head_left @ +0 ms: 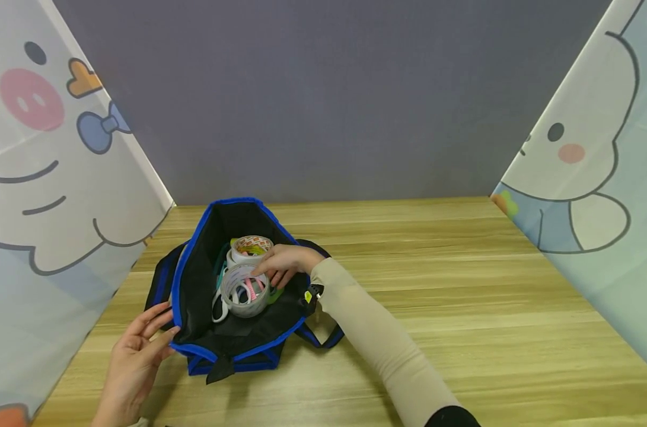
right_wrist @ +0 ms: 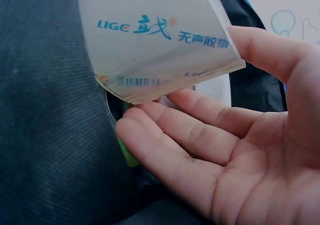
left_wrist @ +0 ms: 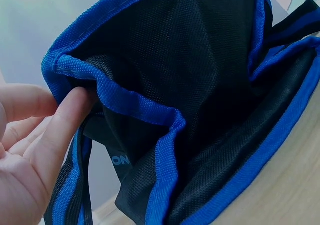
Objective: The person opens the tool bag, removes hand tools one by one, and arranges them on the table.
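Note:
A black tote bag with blue trim [head_left: 175, 284] stands on the table with its mouth gaping. My left hand [head_left: 142, 350] pinches its left rim; the left wrist view shows the thumb [left_wrist: 75, 107] at the blue edging. Inside the bag, my right hand [head_left: 291, 265] holds a clear roll of tape [head_left: 228, 290] by its edge, thumb and fingers on either side. Printed lettering shows on this tape roll [right_wrist: 145, 30] in the right wrist view. Behind it sits another tape roll [head_left: 241, 259] with an orange-patterned core. White-handled scissors [head_left: 218, 311] lie at the left.
A pink item [head_left: 255, 287] shows through the clear roll, and something green [head_left: 274, 295] lies beside it. A strap loop [head_left: 331, 339] spreads onto the wooden table [head_left: 462, 284] at the bag's right. A grey panel [head_left: 323, 107] closes off the back, with printed cloths on both sides.

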The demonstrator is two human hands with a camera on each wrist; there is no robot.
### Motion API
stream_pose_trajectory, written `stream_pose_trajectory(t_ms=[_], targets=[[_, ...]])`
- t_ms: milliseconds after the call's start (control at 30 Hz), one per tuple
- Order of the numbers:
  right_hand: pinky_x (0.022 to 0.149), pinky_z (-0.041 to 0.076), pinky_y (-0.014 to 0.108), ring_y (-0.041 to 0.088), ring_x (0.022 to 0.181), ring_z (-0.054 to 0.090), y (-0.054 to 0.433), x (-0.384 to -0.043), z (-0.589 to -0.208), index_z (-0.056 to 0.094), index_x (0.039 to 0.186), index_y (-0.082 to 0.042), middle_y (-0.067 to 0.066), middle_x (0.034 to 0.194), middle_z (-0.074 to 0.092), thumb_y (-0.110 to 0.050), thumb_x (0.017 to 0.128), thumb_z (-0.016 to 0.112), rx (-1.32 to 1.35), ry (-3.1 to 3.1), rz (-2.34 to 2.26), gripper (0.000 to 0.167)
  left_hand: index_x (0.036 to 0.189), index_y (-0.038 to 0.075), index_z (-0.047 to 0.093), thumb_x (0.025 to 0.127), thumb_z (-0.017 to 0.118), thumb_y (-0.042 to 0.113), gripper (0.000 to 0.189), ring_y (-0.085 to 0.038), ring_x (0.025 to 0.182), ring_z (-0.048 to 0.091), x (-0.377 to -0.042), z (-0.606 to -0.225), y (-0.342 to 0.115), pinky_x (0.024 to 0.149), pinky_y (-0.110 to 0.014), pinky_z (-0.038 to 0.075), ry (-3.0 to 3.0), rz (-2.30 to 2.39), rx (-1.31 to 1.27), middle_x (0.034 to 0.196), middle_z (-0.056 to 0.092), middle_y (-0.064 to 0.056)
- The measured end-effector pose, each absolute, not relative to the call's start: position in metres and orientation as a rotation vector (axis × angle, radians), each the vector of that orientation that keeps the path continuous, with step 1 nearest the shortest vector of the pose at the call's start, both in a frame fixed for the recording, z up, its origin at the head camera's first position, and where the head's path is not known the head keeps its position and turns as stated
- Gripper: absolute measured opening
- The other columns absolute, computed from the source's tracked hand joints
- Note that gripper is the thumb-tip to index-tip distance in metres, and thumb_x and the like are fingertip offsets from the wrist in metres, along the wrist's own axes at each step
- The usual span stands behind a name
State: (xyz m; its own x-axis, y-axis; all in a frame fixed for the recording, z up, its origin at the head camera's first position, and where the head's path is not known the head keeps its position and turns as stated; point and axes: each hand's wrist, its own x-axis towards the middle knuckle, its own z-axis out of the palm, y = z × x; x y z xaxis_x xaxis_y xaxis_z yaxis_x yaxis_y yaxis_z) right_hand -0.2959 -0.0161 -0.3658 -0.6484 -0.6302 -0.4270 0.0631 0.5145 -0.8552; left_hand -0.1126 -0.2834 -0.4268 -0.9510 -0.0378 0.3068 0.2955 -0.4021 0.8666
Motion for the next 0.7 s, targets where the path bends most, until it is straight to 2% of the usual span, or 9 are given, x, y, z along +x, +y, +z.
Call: stream_pose_trajectory(t_ms=[67,167,367,500,700], targets=[[0.076,0.061,0.038,0.029,0.090,0.068,-0.016,-0.297,-0.368,0.065,0.129,-0.006,0.013,0.104,0.063,-0.026,0.094,0.070,-0.454,1.995,-1.184,0.041,0.132,0.006,0.061,0.095,0.045,-0.023,0.049,-0.013,0.092,0.071,-0.113,-0.427,-0.283,0.060,-0.022,0.059,-1.589,-2.450,-0.353,0.115,0.071,-0.003],[0.076,0.061,0.038,0.029,0.090,0.068,-0.016,-0.298,-0.371,0.065,0.129,-0.005,0.013,0.106,0.064,-0.026,0.093,0.070,-0.441,1.975,-1.209,0.041,0.132,0.005,0.060,0.095,0.044,-0.023,0.050,-0.013,0.091,0.071,-0.114,-0.428,-0.284,0.060,-0.022,0.059,-1.581,-2.456,-0.351,0.115,0.071,-0.003],[0.075,0.062,0.038,0.025,0.077,0.068,-0.015,-0.297,-0.371,0.069,0.118,-0.005,0.012,0.090,0.067,-0.023,0.093,0.071,-0.414,1.907,-1.291,0.032,0.132,0.005,0.061,0.095,0.044,-0.024,0.050,-0.013,0.091,0.071,-0.115,-0.429,-0.285,0.060,-0.022,0.059,-1.575,-2.469,-0.354,0.114,0.071,-0.003],[0.077,0.062,0.041,0.022,0.069,0.064,-0.015,-0.295,-0.367,0.068,0.117,-0.003,0.011,0.079,0.062,-0.023,0.093,0.071,-0.447,1.886,-1.344,0.031,0.130,0.007,0.063,0.095,0.044,-0.023,0.050,-0.013,0.091,0.071,-0.116,-0.429,-0.286,0.060,-0.022,0.059,-1.559,-2.486,-0.328,0.113,0.071,-0.003],[0.085,0.059,0.048,0.020,0.067,0.061,-0.017,-0.290,-0.359,0.066,0.102,-0.003,0.009,0.075,0.057,-0.024,0.093,0.071,-0.502,1.909,-1.379,0.024,0.130,0.008,0.065,0.096,0.043,-0.022,0.051,-0.013,0.090,0.071,-0.115,-0.430,-0.289,0.060,-0.022,0.059,-1.541,-2.514,-0.296,0.115,0.071,-0.003]])
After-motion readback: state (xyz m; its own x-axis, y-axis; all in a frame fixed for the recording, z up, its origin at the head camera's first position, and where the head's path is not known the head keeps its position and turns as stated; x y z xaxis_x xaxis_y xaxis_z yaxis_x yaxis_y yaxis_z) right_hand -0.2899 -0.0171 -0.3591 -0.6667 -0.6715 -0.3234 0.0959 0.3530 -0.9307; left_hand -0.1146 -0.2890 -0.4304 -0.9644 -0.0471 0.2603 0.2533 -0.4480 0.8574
